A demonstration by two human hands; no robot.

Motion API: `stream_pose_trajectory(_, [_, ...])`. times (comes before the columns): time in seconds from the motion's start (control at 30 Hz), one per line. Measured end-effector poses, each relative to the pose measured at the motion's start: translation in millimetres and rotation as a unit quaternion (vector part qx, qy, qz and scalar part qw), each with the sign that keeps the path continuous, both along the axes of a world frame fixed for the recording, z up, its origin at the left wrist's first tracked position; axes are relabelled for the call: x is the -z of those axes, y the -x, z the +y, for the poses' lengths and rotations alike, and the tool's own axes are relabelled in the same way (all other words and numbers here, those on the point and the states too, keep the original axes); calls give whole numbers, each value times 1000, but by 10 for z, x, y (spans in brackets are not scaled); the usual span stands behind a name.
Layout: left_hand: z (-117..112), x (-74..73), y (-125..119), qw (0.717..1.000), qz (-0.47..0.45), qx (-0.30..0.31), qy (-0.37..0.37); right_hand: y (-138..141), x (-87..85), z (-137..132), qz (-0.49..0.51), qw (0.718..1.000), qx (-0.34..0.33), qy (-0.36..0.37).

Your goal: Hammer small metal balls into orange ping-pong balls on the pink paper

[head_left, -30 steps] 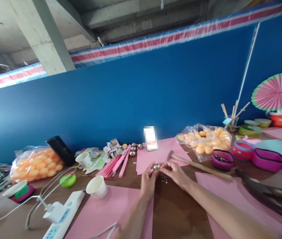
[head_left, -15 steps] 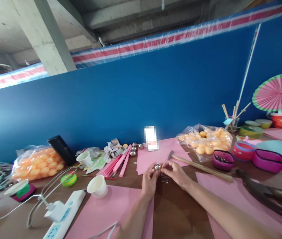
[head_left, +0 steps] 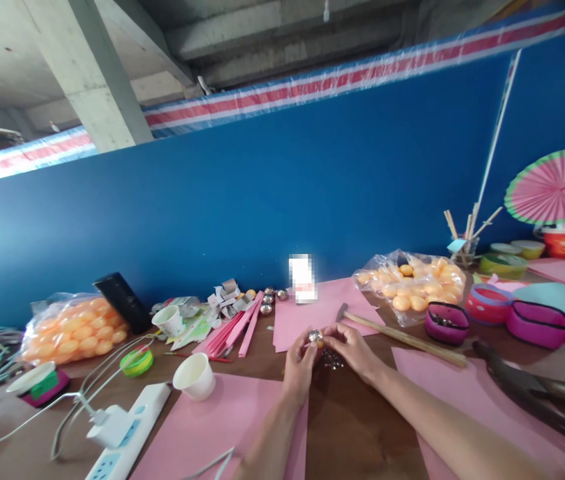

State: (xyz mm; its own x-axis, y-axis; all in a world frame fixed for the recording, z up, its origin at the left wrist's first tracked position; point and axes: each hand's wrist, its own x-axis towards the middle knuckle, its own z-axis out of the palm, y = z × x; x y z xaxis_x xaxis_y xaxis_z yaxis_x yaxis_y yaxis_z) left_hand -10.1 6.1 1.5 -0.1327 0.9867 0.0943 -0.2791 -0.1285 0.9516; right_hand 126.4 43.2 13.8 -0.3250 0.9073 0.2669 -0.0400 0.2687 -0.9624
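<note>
My left hand (head_left: 298,367) and my right hand (head_left: 351,349) meet over the brown table (head_left: 362,427), both pinching a small shiny silver ball (head_left: 315,337) held between the fingertips. A small dark metal pile (head_left: 333,361) lies on the table just under the hands. A wooden-handled hammer (head_left: 398,336) lies right behind my right hand, its head near my fingers. Pink paper sheets (head_left: 312,311) lie around the hands.
Bags of orange balls sit at left (head_left: 70,332) and right (head_left: 412,280). Paper cups (head_left: 193,375), a power strip (head_left: 127,433) with cables, pink strips (head_left: 235,328), more silver balls (head_left: 268,300), magenta containers (head_left: 537,321), large shears (head_left: 537,393) and a blue wall (head_left: 262,187) surround the spot.
The hands stay together on the silver ball, with only slight finger shifts. The view has barely moved.
</note>
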Motion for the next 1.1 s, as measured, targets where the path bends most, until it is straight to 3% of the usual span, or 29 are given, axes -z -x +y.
stream_pose_trajectory(0.1, [-3, -11, -12, 1000, -28, 10, 6, 7, -3, -15, -13, 1000, -3, -9])
stream_pose_trajectory(0.5, [27, 38, -6, 1000, 2, 2, 18, 33, -10, -78, -31, 998, -15, -54])
stream_pose_trajectory(0.77, [-17, -3, 6, 999, -23, 13, 34, 24, -35, -96, -39, 998, -14, -56])
stream_pose_trajectory(1.1, [6, -15, -22, 1000, 20, 9, 13, 43, -18, -90, -39, 998, -21, -52])
